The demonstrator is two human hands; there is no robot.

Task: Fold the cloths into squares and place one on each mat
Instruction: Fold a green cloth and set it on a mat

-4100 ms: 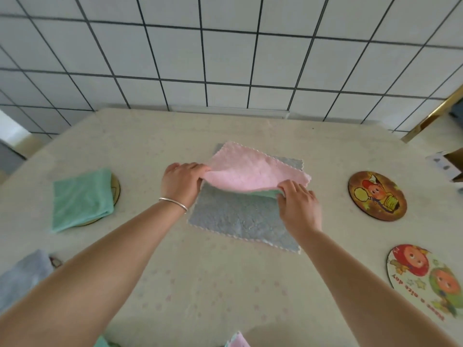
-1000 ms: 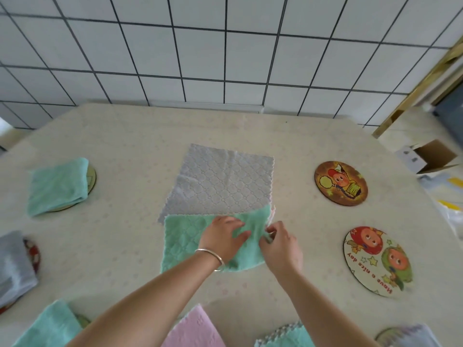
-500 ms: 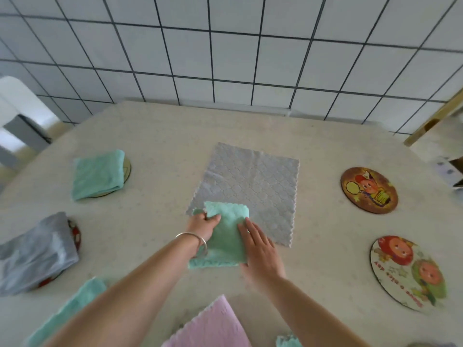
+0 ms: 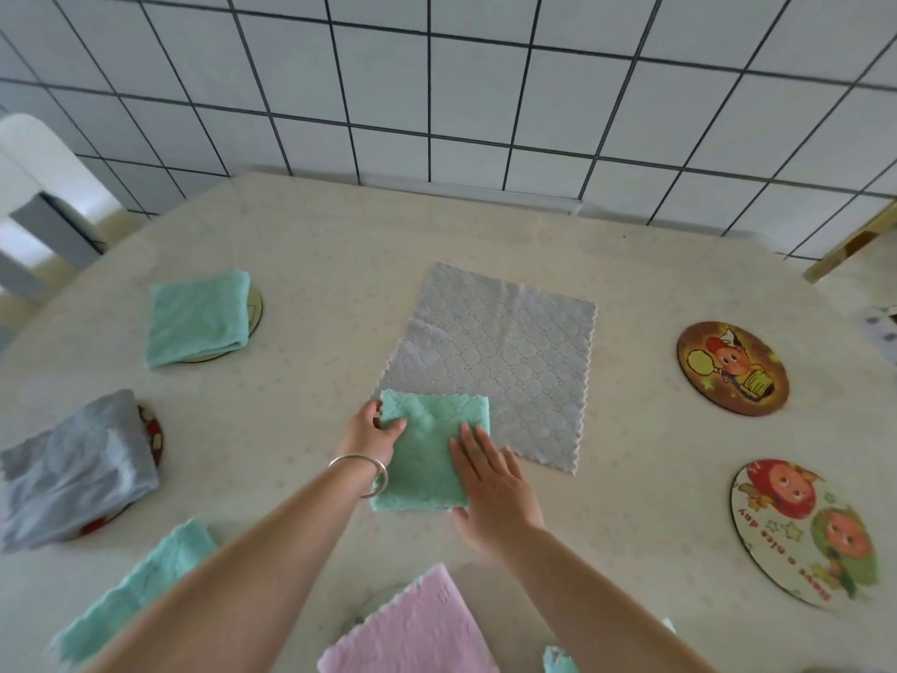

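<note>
On the table (image 4: pixel 301 245), L to R: a grey folded cloth (image 4: pixel 73 471) is laid over a mat at far L, a green folded cloth (image 4: pixel 196 315) over a mat behind it, w/ another green cloth (image 4: pixel 136 599) at the near edge. At centre the small folded green cloth (image 4: pixel 427 449) is pinched at its L edge by the left hand (image 4: pixel 371 432) and pressed flat by the right hand (image 4: pixel 490 488), fingers spread straight; it overlaps the near-L corner of an unfolded grey cloth (image 4: pixel 500 361), and a pink cloth (image 4: pixel 412 629) is seen nearest, poss. over a mat. To the R two bare mats are seen: a brown cartoon mat (image 4: pixel 732 367) and a white cartoon mat (image 4: pixel 805 531).
</note>
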